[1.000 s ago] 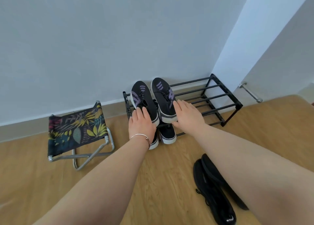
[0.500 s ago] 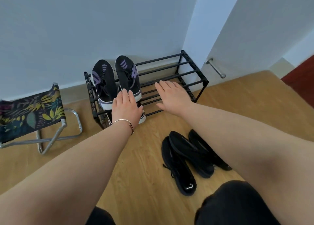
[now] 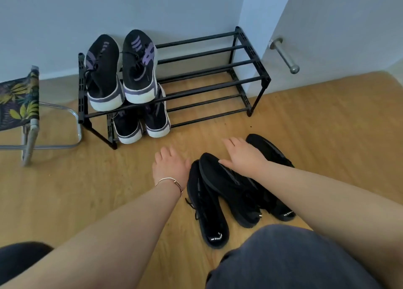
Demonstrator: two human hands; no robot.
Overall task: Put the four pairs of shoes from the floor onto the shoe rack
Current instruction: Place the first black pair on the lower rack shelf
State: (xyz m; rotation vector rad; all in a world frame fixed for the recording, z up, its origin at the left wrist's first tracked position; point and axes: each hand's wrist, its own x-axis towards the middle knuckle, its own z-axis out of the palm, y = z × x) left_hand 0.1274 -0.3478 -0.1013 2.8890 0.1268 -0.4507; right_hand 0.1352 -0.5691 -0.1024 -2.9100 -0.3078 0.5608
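A black two-tier shoe rack stands against the wall. One pair of black-and-purple sneakers sits on the left of its top tier, and a second like pair on the lower tier below. Three all-black shoes lie on the floor: one at the left, one in the middle, one at the right. My left hand hovers open just left of them. My right hand rests open on the toe of the middle black shoe, fingers spread.
A folding stool with leaf-print fabric and a metal frame stands left of the rack. A metal door stop sticks out of the wall at the right. The floor is bare wood. My knees fill the bottom edge.
Both hands have pulled back from the rack and dropped to the black shoes on the floor. The view tilted down, and the sneakers stayed on the rack.
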